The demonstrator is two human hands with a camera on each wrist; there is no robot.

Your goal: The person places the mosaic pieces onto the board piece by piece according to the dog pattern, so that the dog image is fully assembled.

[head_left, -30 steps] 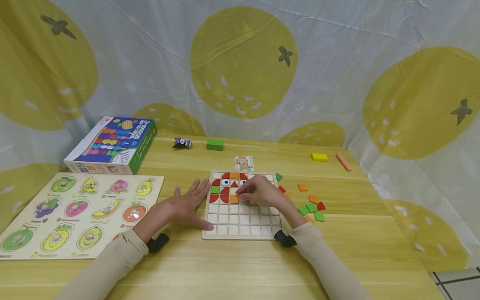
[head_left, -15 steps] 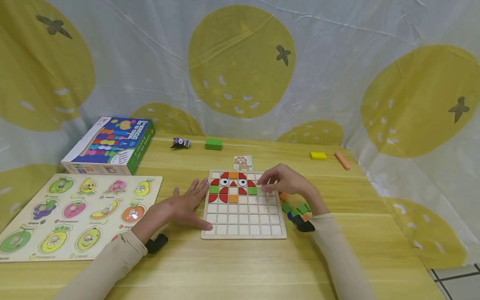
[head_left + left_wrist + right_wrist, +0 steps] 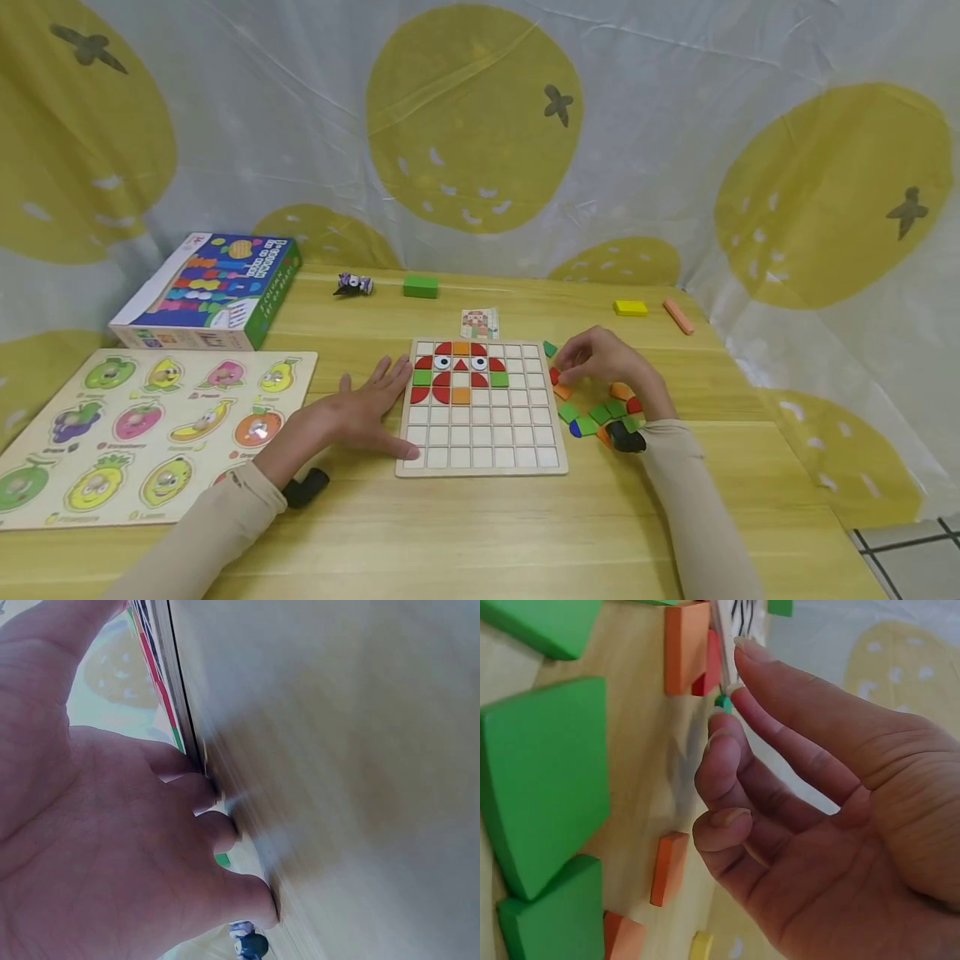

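A wooden grid board (image 3: 480, 457) lies on the table, its upper left squares filled with red, orange and green tiles and two round eye tiles. My left hand (image 3: 358, 418) rests along its left edge, fingers spread and the thumb at the lower left corner. Beyond the right edge, my right hand (image 3: 611, 367) reaches toward a red tile (image 3: 554, 376) and an orange tile (image 3: 562, 391). Its thumb and index finger stand apart with nothing between them in the right wrist view, the other fingers loosely bent. Green tiles (image 3: 600, 413) lie below this hand.
A small pattern card (image 3: 480, 322) lies behind the board. At left are a fruit puzzle board (image 3: 157, 400) and a toy box (image 3: 210, 292). Along the back sit a small figure (image 3: 353, 285), green block (image 3: 421, 287), yellow block (image 3: 630, 308) and orange stick (image 3: 678, 317).
My right hand has let go at the grid, leaving a green tile in the right-hand part of the face, and moved right to the loose tiles. My left hand keeps its place.
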